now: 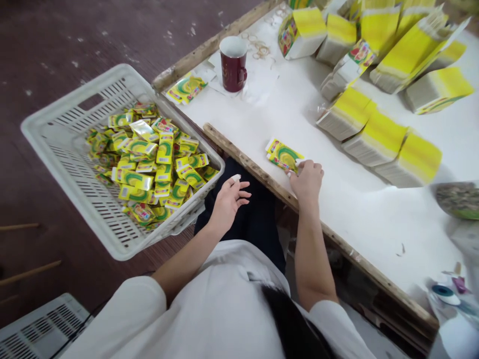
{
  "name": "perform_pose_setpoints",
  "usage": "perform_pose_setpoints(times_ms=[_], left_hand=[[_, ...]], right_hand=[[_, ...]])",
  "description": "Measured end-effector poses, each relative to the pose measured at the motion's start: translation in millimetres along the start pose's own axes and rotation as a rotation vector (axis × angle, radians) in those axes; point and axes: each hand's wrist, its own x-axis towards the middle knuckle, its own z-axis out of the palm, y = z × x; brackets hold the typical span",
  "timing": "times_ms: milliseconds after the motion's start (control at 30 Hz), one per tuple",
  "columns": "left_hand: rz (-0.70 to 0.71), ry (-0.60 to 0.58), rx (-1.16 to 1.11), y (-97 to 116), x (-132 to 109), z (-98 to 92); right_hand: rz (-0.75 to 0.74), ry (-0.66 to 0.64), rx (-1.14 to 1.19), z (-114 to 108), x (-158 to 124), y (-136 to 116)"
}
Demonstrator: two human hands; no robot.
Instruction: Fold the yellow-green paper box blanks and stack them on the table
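My right hand [307, 180] is on the white tabletop, its fingers closed on the near right end of a flat yellow and green carton [283, 153]. My left hand [229, 200] is held in the air over my lap, between the basket and the table edge. Its fingers are apart and nothing shows in them. White coverings show on fingertips of both hands. Small yellow and green cartons [164, 148] lie in a loose heap inside the white plastic basket [43, 117] at my left.
A dark red mug [234, 67] stands near the table's far left edge, beside flat packaging [186, 89] and rubber bands [261, 49]. Stacks of flat yellow cartons [377, 135] stand at the right and back. A raised wooden strip [250, 167] borders the table. A bag [457, 199] sits far right.
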Motion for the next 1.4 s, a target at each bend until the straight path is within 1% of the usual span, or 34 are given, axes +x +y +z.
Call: perform_pose_setpoints(times_ms=[100,233,333,433,533,600,633,667,700,767,800,833,867,933,1000,1033,1133,1200,1300,1400], left_hand=[[0.029,-0.055,0.054,-1,-1,0.8],[0.042,-0.143,0.131,-4,-2,1.4],[0.030,-0.174,0.161,-10,-6,0.3],[0.022,-0.183,0.173,-13,-8,-2.9],[0.052,-0.191,0.188,-12,-8,-5.7],[0.103,-0.223,0.191,-10,-6,-5.1],[0.151,-0.244,0.180,-10,-5,-3.7],[0.214,-0.260,0.159,-9,-4,-1.4],[0.286,-0.269,0.130,-8,-2,1.7],[0.395,-0.277,0.077,-5,-1,9.9],[0.422,-0.275,0.062,-2,0,14.6],[0.432,-0.266,0.057,1,-1,19.3],[0.436,-0.249,0.056,5,-1,23.9],[0.453,-0.190,0.053,12,-3,31.4],[0.467,-0.122,0.038,16,-3,35.4],[0.471,-0.095,0.028,16,-2,35.7],[0.482,-0.043,0.022,8,4,29.2],[0.508,-0.047,0.055,1,9,20.7],[0.544,-0.112,0.137,-5,12,8.2],[0.505,-0.141,0.193,-3,9,0.0]], right_hand=[[-0.014,-0.005,0.022,3,-4,0],[0.041,0.017,0.069,0,-5,1],[0.072,0.004,0.050,-2,-3,0],[0.054,0.036,0.076,-6,-2,-4],[0.083,0.055,0.200,-15,-10,-12],[0.086,0.068,0.357,-25,-21,-22],[0.055,0.058,0.450,-30,-29,-27],[0.004,0.024,0.540,-36,-37,-34],[-0.059,-0.048,0.617,-41,-47,-41],[-0.178,-0.277,0.710,-49,-67,-55],[-0.219,-0.407,0.744,-52,-77,-62],[-0.239,-0.505,0.796,-54,-87,-69],[-0.237,-0.564,0.871,-54,-96,-75],[-0.209,-0.605,1.034,-54,-111,-85],[-0.195,-0.598,1.131,-51,-121,-92],[-0.199,-0.596,1.135,-50,-124,-95],[-0.198,-0.582,1.039,-42,-125,-95],[-0.165,-0.530,0.963,-38,-121,-89],[-0.123,-0.392,0.923,-36,-112,-75],[-0.121,-0.309,0.947,-42,-105,-62]])
